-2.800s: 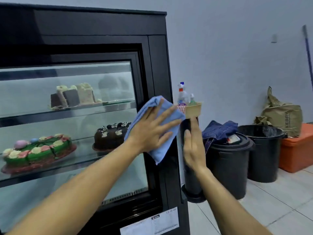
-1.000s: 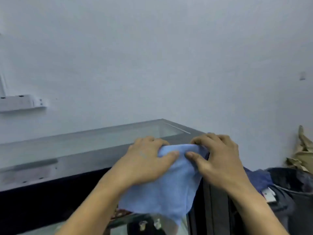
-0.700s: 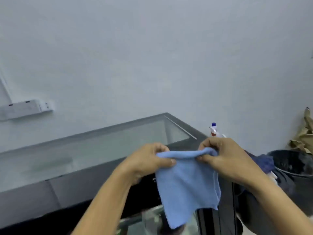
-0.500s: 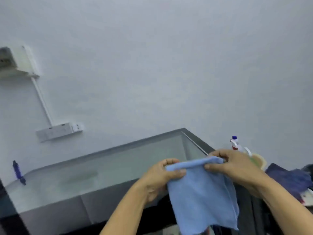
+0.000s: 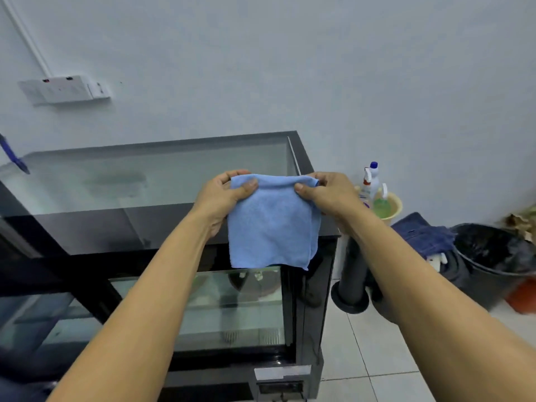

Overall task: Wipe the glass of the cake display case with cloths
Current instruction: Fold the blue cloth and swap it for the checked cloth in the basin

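A light blue cloth (image 5: 272, 224) hangs folded in front of me, above the right end of the black cake display case (image 5: 310, 300). My left hand (image 5: 223, 195) pinches its top left corner and my right hand (image 5: 327, 192) pinches its top right corner, holding it stretched flat in the air. The case's glass top (image 5: 139, 178) lies behind the cloth, with a faint smudge left of centre. Its front glass (image 5: 232, 309) shows below the cloth, with cakes dimly visible inside.
A blue pen (image 5: 13, 156) lies at the glass top's left end. Right of the case stand spray bottles (image 5: 371, 181) in a yellow tub (image 5: 391, 206), a black pipe (image 5: 352, 274), black bins (image 5: 493, 256) with dark blue fabric (image 5: 423, 236). A white socket strip (image 5: 62, 89) hangs on the wall.
The cloth left the front glass and both hands took it by its top corners, spreading it out. My view rose over the case's top, then tilted down, showing the front glass again.
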Demonstrator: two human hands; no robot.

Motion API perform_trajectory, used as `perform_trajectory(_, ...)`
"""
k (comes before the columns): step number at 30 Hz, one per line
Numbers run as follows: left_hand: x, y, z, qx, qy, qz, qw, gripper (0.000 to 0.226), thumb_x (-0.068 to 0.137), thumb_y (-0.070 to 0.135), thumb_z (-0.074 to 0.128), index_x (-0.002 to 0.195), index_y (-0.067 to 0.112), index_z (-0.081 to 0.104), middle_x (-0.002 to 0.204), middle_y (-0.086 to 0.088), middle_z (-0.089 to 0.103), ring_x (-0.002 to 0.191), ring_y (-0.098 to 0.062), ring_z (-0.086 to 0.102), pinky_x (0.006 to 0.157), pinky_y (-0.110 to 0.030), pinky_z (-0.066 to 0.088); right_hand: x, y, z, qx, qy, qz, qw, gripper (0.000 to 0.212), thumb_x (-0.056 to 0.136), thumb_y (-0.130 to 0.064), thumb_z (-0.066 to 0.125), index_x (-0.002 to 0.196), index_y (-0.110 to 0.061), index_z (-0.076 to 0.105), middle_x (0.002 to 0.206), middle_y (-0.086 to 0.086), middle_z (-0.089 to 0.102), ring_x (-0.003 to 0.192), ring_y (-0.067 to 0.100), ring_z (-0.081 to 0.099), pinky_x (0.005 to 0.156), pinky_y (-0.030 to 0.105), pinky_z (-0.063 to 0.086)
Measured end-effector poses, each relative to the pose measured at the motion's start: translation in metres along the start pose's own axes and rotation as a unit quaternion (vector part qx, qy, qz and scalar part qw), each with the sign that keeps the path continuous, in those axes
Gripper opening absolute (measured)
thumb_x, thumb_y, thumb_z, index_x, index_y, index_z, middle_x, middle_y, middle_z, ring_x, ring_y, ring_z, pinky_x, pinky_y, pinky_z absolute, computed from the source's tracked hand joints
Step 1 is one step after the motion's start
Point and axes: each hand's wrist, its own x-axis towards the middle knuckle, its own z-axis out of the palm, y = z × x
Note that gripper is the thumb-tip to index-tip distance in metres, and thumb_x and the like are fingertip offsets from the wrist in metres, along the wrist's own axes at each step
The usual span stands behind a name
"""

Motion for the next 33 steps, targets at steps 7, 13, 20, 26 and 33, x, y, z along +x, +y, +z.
perform_trajectory(7,-0.027,0.038,0.048,0.061,0.006,0.059,0.996,0.030,0.087,0.029,0.084,0.114,0.018,0.076,0.102,0.004,0.080,0.097,-0.012,0.077,0.077,-0.023,0.059,-0.010,-0.024,-0.066,-0.026,-0.019,-0.036,0.999,0.006,0.095,-0.017,0.070,0.094,-0.015,0.075,0.083,-0.003,0.069,0.073,0.010,0.062,0.060,0.019,0.049)
perform_trajectory(13,-0.055,0.053,0.111,0.088,0.017,0.105,0.990,0.012,0.088,0.028,0.084,0.098,0.026,0.077,0.093,0.010,0.080,0.088,-0.004,0.076,0.071,-0.017,0.057,-0.031,-0.014,-0.131,-0.022,-0.004,-0.054,0.998,0.011,0.093,-0.018,0.071,0.097,-0.009,0.076,0.085,0.002,0.071,0.075,0.013,0.064,0.067,0.027,0.051)
perform_trajectory(20,-0.071,0.038,0.209,0.159,-0.040,0.151,0.975,0.010,0.095,0.022,0.076,0.104,0.021,0.076,0.098,0.005,0.078,0.090,-0.010,0.074,0.079,-0.025,0.060,-0.062,0.030,-0.221,-0.124,0.048,-0.101,0.986,0.011,0.095,-0.015,0.066,0.090,-0.019,0.074,0.082,-0.010,0.070,0.065,-0.008,0.057,0.058,0.006,0.042)
perform_trajectory(26,-0.047,-0.040,0.302,0.172,-0.089,0.120,0.974,0.013,0.091,0.021,0.079,0.095,0.033,0.077,0.094,0.008,0.079,0.095,-0.017,0.075,0.087,-0.042,0.061,-0.072,0.130,-0.283,-0.203,0.087,-0.025,0.975,0.013,0.092,-0.019,0.066,0.084,-0.026,0.074,0.074,-0.007,0.070,0.068,0.005,0.063,0.064,0.033,0.054)
perform_trajectory(33,0.041,-0.128,0.402,0.174,-0.122,0.081,0.974,0.010,0.090,0.020,0.080,0.095,0.029,0.079,0.086,0.015,0.077,0.084,-0.005,0.073,0.072,-0.024,0.057,0.001,0.234,-0.339,-0.226,0.088,0.042,0.969,0.017,0.092,-0.015,0.063,0.086,-0.027,0.074,0.080,-0.011,0.073,0.078,0.010,0.067,0.072,0.041,0.060)
